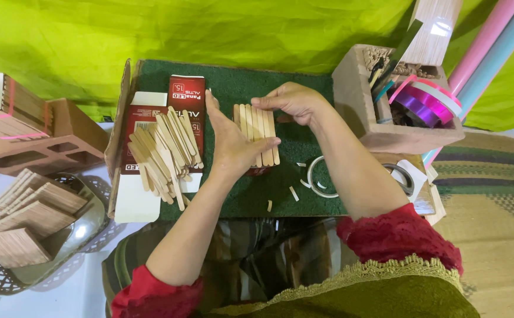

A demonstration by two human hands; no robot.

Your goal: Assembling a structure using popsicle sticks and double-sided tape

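Sticks [257, 134] of pale flat wood, laid side by side into a small raft, lie on the green mat [304, 94] at the middle of the desk, and both hands are on them. I count about six or seven in the raft; their edges run together, so the number is not certain.

The left hand [231, 143] lies flat and open along the raft's left edge, its thumb reaching across the lower ends. The right hand [292, 101] comes in from above with fingers curled, pinching the top ends of the sticks. Neither hand lifts the raft clear of the mat.

The raft looks held together only by that pressure from two sides. If either hand eases off or pushes unevenly, the sticks could fan apart or ride up over one another, and the row would lose its straight ends. A slip of the thumb could also knock a stick out at the bottom.

Just left of the hands is one loose heap of sticks [165, 154], too many and too crossed to count, lying on one flattened red and white carton [159, 126]. On the mat below the raft lie a few short wood offcuts [294, 193], about four, near one roll of tape [316, 176]. Further left, one metal tray [86, 227] bears about four finished stick panels [36, 212]. At the right stands one wooden box [386, 138] with ribbon spools [425, 103], at least two.
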